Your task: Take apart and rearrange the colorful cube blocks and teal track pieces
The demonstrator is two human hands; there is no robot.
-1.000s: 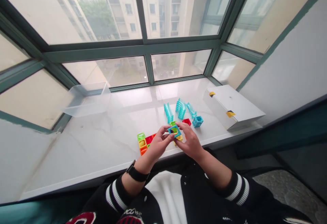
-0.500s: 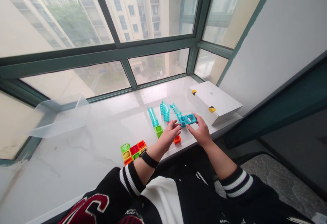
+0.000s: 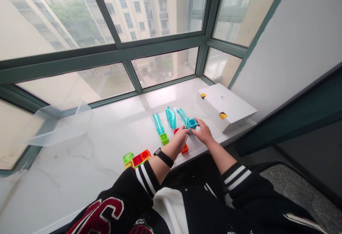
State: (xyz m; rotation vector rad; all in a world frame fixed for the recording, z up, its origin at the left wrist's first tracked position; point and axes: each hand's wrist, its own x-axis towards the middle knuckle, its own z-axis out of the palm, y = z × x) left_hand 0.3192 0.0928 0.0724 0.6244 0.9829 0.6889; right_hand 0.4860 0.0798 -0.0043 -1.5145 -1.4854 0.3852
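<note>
Bearings by clock face, read from the blue cube (image 3: 191,123); listing runs near to far. Nearest: two dark sleeves, the left (image 3: 145,178) at 7 o'clock, the right (image 3: 237,177) at 4; one black watch (image 3: 165,157), left wrist, 7 o'clock. Block cluster (image 3: 137,160), 8 o'clock: green, yellow, red and orange tops set side by side, partly behind the left sleeve. Orange block (image 3: 185,149), near 6 o'clock, single, just beside the left hand. Left hand (image 3: 180,140), 7 o'clock: fingers drawn narrow, tips at the cube's near side; grip or mere steadying, cannot tell. Right hand (image 3: 202,131), 4 o'clock: thumb and fingers closed about the cube's right side. The cube itself: on or just over the ledge (image 3: 88,166), not clear which; one piece or two stacked, cannot tell. Red block (image 3: 175,130), 8 o'clock, mostly hidden by the left hand. Green block (image 3: 164,139), 8 o'clock, at the near end of the straight track (image 3: 158,123), 9 o'clock; whether joined, unclear. Curved track (image 3: 171,117), toward 10 o'clock, loose. Chute (image 3: 182,114), 11 o'clock, its near end close behind the cube. Progress, as judged: cluster grouped, cube being placed or fitted; curved track and orange block remain apart. White box (image 3: 229,104), toward 2 o'clock, lid down. Clear bin (image 3: 60,129), 9 o'clock, far left. Window frame (image 3: 160,46), 11 o'clock, behind all.
</note>
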